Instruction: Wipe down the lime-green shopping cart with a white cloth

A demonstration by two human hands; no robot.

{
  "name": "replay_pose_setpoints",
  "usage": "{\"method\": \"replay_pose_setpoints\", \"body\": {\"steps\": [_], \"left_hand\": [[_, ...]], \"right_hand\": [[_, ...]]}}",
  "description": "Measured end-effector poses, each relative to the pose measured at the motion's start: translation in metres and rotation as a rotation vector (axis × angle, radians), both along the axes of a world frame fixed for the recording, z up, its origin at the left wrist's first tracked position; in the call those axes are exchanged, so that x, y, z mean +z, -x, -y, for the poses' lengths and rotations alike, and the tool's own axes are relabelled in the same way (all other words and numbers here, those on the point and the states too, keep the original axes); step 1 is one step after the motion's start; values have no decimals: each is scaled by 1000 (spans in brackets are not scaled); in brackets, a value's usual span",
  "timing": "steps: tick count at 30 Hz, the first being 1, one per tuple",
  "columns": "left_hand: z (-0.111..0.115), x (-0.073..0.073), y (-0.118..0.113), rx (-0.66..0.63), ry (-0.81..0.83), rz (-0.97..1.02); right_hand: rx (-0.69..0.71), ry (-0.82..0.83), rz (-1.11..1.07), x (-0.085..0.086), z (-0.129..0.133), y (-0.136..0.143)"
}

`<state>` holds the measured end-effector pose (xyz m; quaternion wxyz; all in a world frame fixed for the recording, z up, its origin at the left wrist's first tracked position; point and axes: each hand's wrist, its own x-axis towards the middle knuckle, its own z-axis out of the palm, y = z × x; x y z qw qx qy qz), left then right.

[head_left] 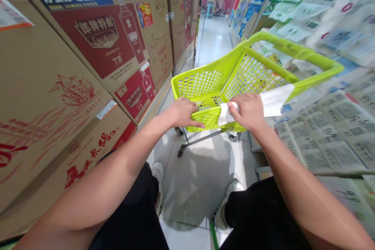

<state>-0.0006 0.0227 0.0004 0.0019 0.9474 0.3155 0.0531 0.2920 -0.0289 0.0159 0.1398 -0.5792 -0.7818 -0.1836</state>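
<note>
L hand has its fingers curled over the near rim of the green cart, thumb on the outer side, so rim runs btwn thumb & fingers. R hand, a bit to the right along the same side, is closed on a white cloth laid over the rim; one end shows left of R thumb, a longer part spreads right of the knuckles. R fingertips mostly hidden. Cart's basket lies directly ahead of both sets of fingers, raised looped end up & right of R fingers; a wheel sits below L fingers on the pale floor. Stacked cartons stand left of L fingers; plastic-wrapped packs, partly blurred, are right of R fingers. White shoes below the hands, nearer the body.
</note>
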Motion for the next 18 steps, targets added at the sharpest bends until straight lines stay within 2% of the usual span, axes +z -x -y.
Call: {"method": "replay_pose_setpoints", "body": {"steps": [3, 5, 7, 11, 15, 18], "left_hand": [[-8, -3, 9, -83, 16, 102], [-15, -3, 17, -112, 20, 102], [-22, -2, 26, -108, 39, 74], [-42, -2, 45, -31, 53, 52], [-63, -9, 67, 60, 58, 137], [-71, -15, 75, 216, 7, 205]], "right_hand": [[104, 57, -11, 0, 9, 19], [124, 86, -46, 2, 9, 18], [80, 81, -67, 5, 4, 7], [-119, -57, -37, 14, -6, -30], [-278, -257, -86, 31, -4, -83], [-340, -418, -153, 44, 6, -119]]}}
